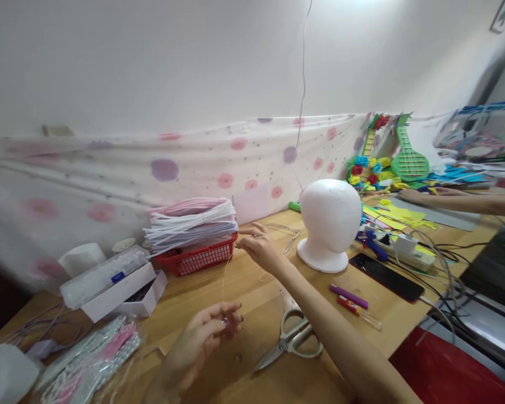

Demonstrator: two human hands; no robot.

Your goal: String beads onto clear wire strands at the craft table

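My left hand (197, 339) is closed in a pinch on a small shiny bead (224, 321), low over the wooden table. A thin pale wire (224, 278) rises from it to my right hand (261, 248). The fingers of my right hand are pinched on the wire's upper part, in front of the red basket (204, 260). Beneath my right forearm lie scissors (292, 338), their blades pointing left. More thin wire (292, 238) lies in a loose coil behind my right hand.
Pipe cleaners (193, 224) fill the basket. Right of my arm stand a white foam head (330, 224), a phone (386, 276), a glue gun (372, 244) and cables. Bagged beads (96, 359) and white boxes (118, 292) sit left. Another person's arm (467, 203) reaches in at far right.
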